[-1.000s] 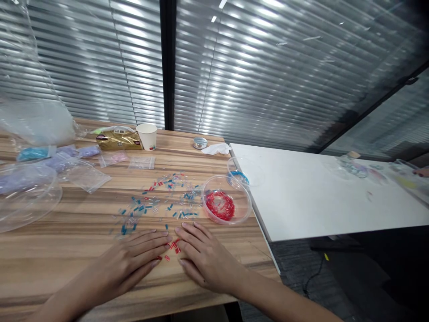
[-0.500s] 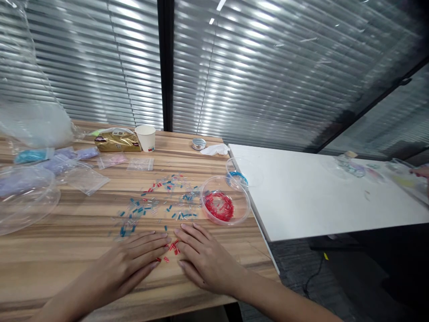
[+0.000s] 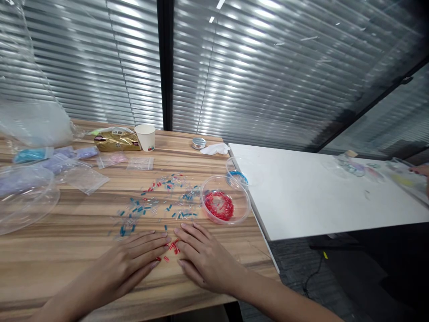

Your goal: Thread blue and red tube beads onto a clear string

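Note:
My left hand (image 3: 134, 259) lies flat on the wooden table (image 3: 191, 290), fingers stretched toward several red beads (image 3: 174, 247). On the other side of these beads rests my right hand (image 3: 204, 257), palm down with its fingers extended. The fingertips of both hands are close to the beads. Beyond them, blue, clear and a few red tube beads (image 3: 137, 209) are scattered. A clear round bowl (image 3: 243, 210) holds red beads (image 3: 219, 206) to the right of the scatter. Behind it, a second clear container (image 3: 231, 165) has blue beads (image 3: 237, 179) in it.
Plastic bags (image 3: 89, 179) and large clear containers (image 3: 50, 208) are at the left. A gold packet (image 3: 117, 139), paper cup (image 3: 146, 137), round tin (image 3: 199, 143) and tissue (image 3: 215, 149) stand along the back. Another person's hand (image 3: 420, 170) shows over the white table (image 3: 301, 201).

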`<state>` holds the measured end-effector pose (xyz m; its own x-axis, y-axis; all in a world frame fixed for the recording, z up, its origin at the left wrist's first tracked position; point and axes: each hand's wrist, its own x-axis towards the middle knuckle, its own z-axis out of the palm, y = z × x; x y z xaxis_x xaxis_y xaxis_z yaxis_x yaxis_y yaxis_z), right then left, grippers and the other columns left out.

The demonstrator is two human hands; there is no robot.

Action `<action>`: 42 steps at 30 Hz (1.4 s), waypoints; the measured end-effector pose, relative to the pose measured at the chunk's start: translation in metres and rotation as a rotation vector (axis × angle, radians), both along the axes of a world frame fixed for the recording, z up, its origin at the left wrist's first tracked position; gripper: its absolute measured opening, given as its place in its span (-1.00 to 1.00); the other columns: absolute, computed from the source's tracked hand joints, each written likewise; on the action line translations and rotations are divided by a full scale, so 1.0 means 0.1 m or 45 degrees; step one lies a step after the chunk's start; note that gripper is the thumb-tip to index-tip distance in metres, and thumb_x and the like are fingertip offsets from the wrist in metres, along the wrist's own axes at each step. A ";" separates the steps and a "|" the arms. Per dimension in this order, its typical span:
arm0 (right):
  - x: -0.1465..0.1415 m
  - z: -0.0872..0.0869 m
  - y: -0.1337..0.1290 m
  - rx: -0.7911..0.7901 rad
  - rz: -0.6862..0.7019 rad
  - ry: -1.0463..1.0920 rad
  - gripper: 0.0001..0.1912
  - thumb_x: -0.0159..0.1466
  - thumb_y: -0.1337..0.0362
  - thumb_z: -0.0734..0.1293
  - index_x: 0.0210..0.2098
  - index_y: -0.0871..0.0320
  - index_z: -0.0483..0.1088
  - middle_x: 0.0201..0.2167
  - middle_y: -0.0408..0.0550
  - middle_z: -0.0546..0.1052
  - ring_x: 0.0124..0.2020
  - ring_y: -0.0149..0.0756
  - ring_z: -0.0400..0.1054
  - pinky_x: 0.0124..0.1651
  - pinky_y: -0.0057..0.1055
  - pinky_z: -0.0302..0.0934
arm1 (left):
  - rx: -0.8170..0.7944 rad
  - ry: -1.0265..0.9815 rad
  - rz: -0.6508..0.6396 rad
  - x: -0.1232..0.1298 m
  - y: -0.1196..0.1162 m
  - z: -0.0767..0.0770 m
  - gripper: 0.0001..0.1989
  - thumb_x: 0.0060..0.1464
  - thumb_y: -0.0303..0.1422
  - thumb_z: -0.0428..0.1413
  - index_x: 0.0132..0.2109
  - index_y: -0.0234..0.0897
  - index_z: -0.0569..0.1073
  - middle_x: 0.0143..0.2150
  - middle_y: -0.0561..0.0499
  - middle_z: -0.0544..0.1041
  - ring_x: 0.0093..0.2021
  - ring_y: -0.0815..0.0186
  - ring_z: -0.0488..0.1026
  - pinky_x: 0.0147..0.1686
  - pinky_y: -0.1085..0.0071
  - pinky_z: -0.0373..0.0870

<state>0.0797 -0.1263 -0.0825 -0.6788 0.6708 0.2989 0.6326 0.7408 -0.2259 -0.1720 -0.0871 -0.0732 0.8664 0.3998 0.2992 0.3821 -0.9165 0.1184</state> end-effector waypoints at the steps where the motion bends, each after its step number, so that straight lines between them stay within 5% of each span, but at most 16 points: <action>1: 0.00 0.00 0.00 0.003 0.000 -0.003 -0.73 0.37 0.23 0.13 -0.04 0.23 0.32 0.19 0.00 0.28 0.26 -0.22 0.02 0.34 -0.20 -0.11 | 0.016 0.003 0.001 0.00 0.00 0.00 -0.55 0.20 -0.37 0.01 0.22 -0.06 0.27 0.20 0.14 0.36 0.13 0.36 0.38 0.15 0.49 0.28; 42: 0.00 0.05 0.00 0.022 -0.008 -0.018 -0.72 0.38 0.23 0.12 -0.04 0.24 0.33 0.19 -0.02 0.29 0.26 -0.24 0.03 0.35 -0.25 -0.12 | 0.036 -0.040 -0.010 0.01 -0.01 0.02 -0.52 0.20 -0.36 0.00 0.26 -0.07 0.22 0.18 0.12 0.39 0.10 0.36 0.40 0.14 0.48 0.31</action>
